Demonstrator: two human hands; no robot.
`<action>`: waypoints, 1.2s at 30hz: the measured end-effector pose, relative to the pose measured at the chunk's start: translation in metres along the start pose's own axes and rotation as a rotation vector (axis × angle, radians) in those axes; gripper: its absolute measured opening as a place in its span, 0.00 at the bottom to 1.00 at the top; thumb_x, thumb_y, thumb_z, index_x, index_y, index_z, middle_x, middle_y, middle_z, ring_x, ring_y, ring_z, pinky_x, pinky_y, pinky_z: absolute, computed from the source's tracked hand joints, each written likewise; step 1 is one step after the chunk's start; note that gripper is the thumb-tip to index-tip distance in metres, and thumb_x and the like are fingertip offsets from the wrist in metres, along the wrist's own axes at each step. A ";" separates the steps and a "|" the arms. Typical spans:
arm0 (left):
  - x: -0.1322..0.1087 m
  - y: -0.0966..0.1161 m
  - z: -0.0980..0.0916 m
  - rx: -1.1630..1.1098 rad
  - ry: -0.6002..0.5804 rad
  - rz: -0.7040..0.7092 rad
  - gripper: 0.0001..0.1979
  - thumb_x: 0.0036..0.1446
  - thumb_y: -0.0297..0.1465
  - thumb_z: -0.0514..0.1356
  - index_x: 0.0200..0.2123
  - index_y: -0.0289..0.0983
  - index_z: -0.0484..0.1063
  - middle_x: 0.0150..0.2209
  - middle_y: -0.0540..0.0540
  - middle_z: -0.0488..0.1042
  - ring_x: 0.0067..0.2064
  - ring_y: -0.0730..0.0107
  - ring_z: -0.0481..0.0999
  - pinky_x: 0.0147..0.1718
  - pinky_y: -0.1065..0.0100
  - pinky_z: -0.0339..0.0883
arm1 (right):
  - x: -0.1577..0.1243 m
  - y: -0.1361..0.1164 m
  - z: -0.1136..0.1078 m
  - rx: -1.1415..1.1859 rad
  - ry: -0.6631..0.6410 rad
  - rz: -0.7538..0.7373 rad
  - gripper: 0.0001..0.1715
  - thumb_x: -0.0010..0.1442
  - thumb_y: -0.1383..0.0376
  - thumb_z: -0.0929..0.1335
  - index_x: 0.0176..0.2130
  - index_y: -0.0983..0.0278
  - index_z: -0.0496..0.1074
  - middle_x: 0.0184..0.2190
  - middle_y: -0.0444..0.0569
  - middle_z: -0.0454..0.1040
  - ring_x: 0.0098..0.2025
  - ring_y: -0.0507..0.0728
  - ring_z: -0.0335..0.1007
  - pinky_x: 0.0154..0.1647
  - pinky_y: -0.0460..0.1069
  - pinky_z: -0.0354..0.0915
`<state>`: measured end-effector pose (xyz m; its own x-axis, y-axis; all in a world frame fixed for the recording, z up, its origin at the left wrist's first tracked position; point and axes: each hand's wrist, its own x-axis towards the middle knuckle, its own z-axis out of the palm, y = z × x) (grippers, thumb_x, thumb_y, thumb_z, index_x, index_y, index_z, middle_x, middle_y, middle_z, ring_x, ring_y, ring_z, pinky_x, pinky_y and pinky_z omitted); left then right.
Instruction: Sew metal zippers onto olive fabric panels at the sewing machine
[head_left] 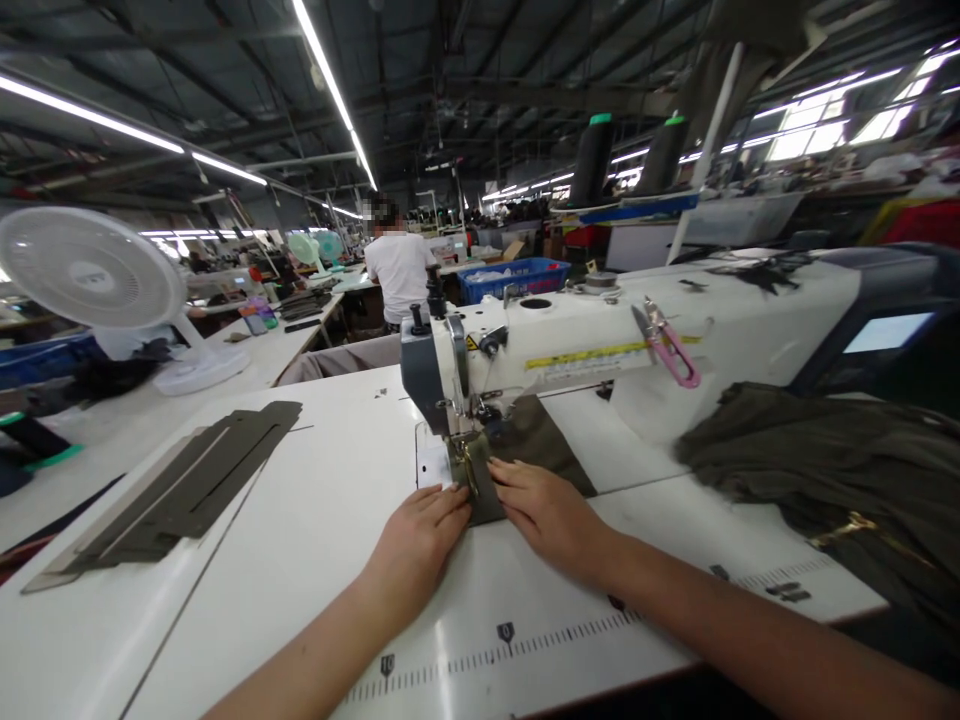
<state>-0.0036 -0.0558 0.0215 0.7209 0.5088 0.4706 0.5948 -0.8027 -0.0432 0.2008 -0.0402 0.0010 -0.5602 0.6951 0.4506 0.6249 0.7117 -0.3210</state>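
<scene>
An olive fabric piece [534,440] with a brass zipper lies under the presser foot of a white sewing machine [570,345]. My left hand [421,535] rests flat on the table at the fabric's left edge, fingers stretched toward the needle. My right hand [544,510] lies flat on the fabric just right of the zipper, fingers extended and pressing it down. Neither hand grips anything.
A stack of olive fabric strips [187,485] lies at the left on the white table [300,560]. A heap of dark olive garments [832,470] sits at the right. Pink snips [671,345] hang on the machine. A white fan [97,275] stands far left. A person in white sits beyond.
</scene>
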 end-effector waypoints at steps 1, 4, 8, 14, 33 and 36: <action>0.001 0.001 0.000 0.000 0.001 -0.006 0.13 0.58 0.22 0.48 0.39 0.33 0.71 0.44 0.38 0.74 0.43 0.62 0.75 0.44 0.58 0.70 | 0.000 0.001 0.000 0.005 -0.004 -0.002 0.18 0.57 0.74 0.60 0.44 0.68 0.72 0.51 0.56 0.68 0.54 0.59 0.61 0.56 0.56 0.57; 0.002 0.003 -0.001 0.008 -0.004 -0.021 0.14 0.57 0.21 0.47 0.40 0.34 0.71 0.43 0.39 0.74 0.42 0.62 0.75 0.42 0.58 0.71 | -0.001 0.002 0.001 0.018 0.005 -0.003 0.18 0.57 0.74 0.60 0.45 0.67 0.71 0.51 0.56 0.68 0.55 0.59 0.61 0.56 0.57 0.57; 0.004 0.007 -0.004 0.031 -0.025 -0.035 0.14 0.58 0.21 0.47 0.40 0.34 0.70 0.43 0.39 0.74 0.42 0.62 0.74 0.41 0.59 0.71 | -0.002 0.001 0.002 0.027 0.047 -0.008 0.20 0.56 0.74 0.60 0.46 0.65 0.71 0.50 0.54 0.69 0.54 0.59 0.62 0.54 0.57 0.59; 0.008 0.007 -0.007 0.036 -0.068 -0.045 0.12 0.59 0.22 0.48 0.38 0.33 0.70 0.43 0.39 0.74 0.42 0.63 0.74 0.41 0.61 0.70 | 0.000 0.000 0.000 0.033 0.054 -0.008 0.20 0.55 0.75 0.59 0.44 0.65 0.72 0.50 0.55 0.69 0.53 0.59 0.63 0.54 0.58 0.60; 0.008 -0.017 0.008 -0.122 0.101 -0.066 0.11 0.59 0.22 0.49 0.39 0.33 0.70 0.40 0.42 0.75 0.41 0.64 0.74 0.40 0.62 0.71 | 0.005 0.011 0.008 0.060 0.135 -0.063 0.14 0.58 0.70 0.63 0.43 0.62 0.72 0.47 0.52 0.71 0.52 0.59 0.63 0.55 0.58 0.59; 0.007 -0.016 0.007 -0.111 0.109 -0.063 0.12 0.59 0.22 0.48 0.40 0.33 0.70 0.40 0.41 0.75 0.41 0.64 0.74 0.40 0.62 0.72 | 0.003 0.006 0.005 -0.022 0.141 -0.118 0.11 0.58 0.70 0.62 0.37 0.63 0.73 0.45 0.53 0.72 0.52 0.62 0.63 0.53 0.60 0.60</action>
<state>-0.0054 -0.0366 0.0196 0.6372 0.5268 0.5625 0.5901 -0.8030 0.0837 0.1997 -0.0329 -0.0039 -0.5495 0.5846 0.5968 0.5716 0.7841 -0.2417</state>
